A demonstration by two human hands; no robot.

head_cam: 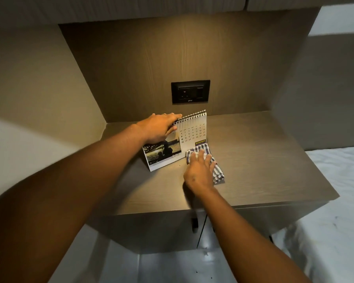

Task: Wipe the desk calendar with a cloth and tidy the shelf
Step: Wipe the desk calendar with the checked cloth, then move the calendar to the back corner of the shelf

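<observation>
A white spiral-bound desk calendar [192,133] stands upright on the wooden shelf [253,160], showing a date grid and a dark photo at its lower left. My left hand [161,127] rests on its top left edge over the spiral, fingers laid across it. My right hand [199,170] presses a blue-and-white checked cloth [218,172] flat against the calendar's lower right corner and the shelf top. The cloth's middle is hidden under my fingers.
A black wall socket plate [190,91] sits on the back panel above the calendar. Side panels close in the shelf on the left and right. Cabinet doors with dark handles [194,223] hang below the shelf. A white bed [335,201] lies to the right.
</observation>
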